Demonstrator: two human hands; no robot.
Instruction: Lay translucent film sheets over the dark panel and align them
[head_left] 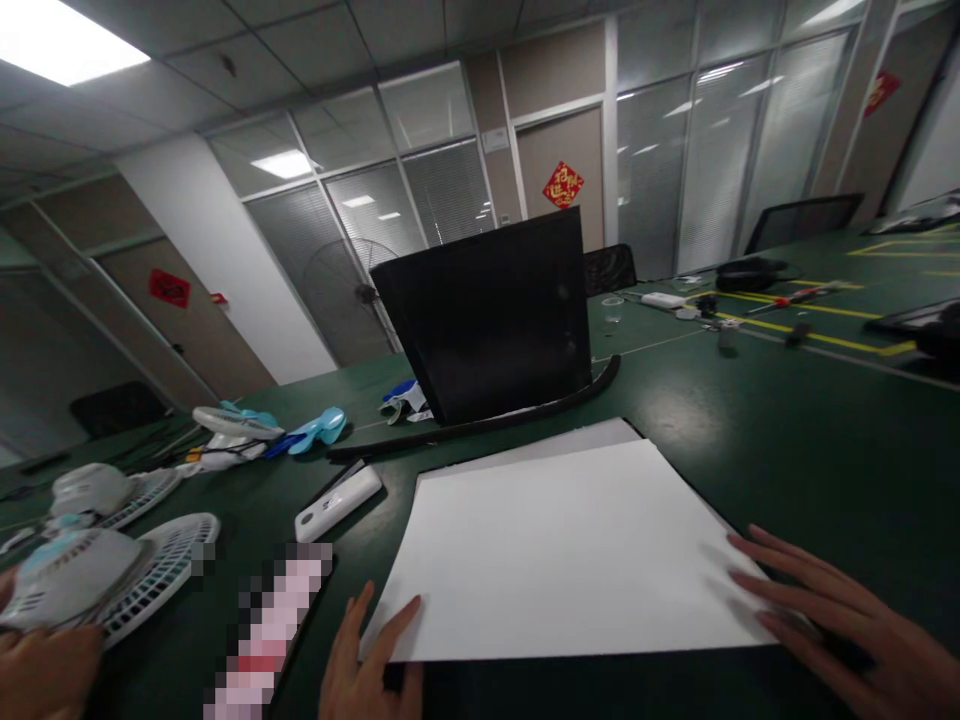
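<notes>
A large white sheet of paper (555,555) lies on the dark green table, with another pale sheet (600,438) and a dark edge showing behind it. At its lower left corner, my left hand (371,660) has its fingers apart, one fingertip touching the paper. Along the right edge, my right hand (847,620) is stretched out, its fingertips on the paper's border. Neither hand grips anything that I can see. A black panel (495,320) stands tilted upright behind the paper, with a long black strip (465,428) along its foot.
At the lower left another person's hand (52,670) holds a white fan (82,580). A white power bank (339,503) and a blurred-out pink item (277,630) lie left of the paper. Blue fan blades (319,430), a clear cup (612,308) and cables lie farther back.
</notes>
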